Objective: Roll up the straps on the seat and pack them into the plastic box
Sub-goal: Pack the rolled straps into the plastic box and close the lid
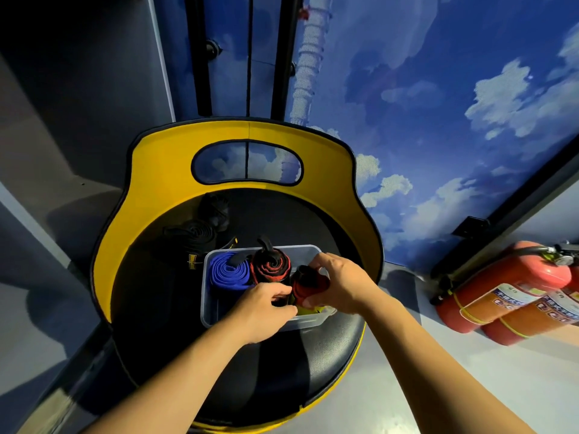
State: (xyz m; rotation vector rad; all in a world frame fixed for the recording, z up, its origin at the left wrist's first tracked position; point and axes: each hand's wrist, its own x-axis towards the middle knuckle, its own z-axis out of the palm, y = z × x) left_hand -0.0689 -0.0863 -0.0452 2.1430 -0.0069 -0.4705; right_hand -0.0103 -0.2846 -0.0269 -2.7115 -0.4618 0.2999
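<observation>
Red roll (308, 285): held over the plastic box (209, 311), right of the red-black roll (271, 266), long axis toward the seat back.
Right hand (340, 281): fingers curled round it.
Left hand (266, 303): fingers pinching its near end.
Black strap (195, 231): left on the seat, beyond the box.

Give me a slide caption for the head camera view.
Both hands set a rolled red strap into the plastic box beside two rolled straps.

Inside the plastic box (209, 305), 3 rolled straps fill the far half; its near left corner is bare. Behind the box, a black strap (191, 234) and the seat's yellow backrest (156, 170) block passage.
</observation>
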